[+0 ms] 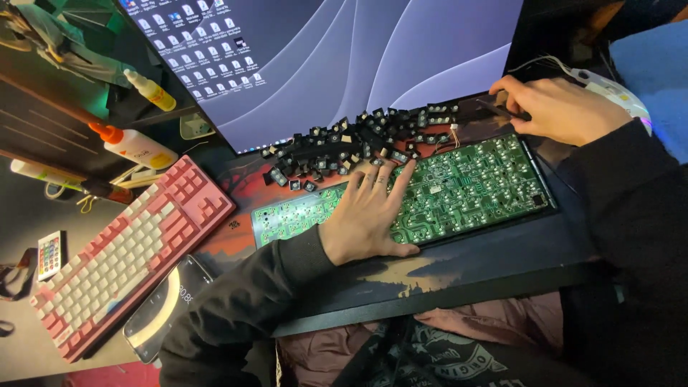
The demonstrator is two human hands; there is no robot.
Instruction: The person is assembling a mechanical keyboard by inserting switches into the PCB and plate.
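A green keyboard circuit board (473, 183) lies on the desk mat in front of the monitor. My left hand (369, 215) rests flat on its middle, fingers spread, holding nothing. Just behind the board is a heap of black key switches (344, 147). My right hand (555, 107) is at the board's far right corner, fingers pinched on a small dark tool (510, 109) whose tip I cannot make out clearly. Both arms wear black sleeves.
A pink and white keyboard (129, 254) lies at the left, a phone (161, 308) beside it. Two white squeeze bottles (136, 147) and a small remote (49, 254) sit farther left. A large monitor (330, 57) leans over the desk. White cabling (609, 89) lies at the right.
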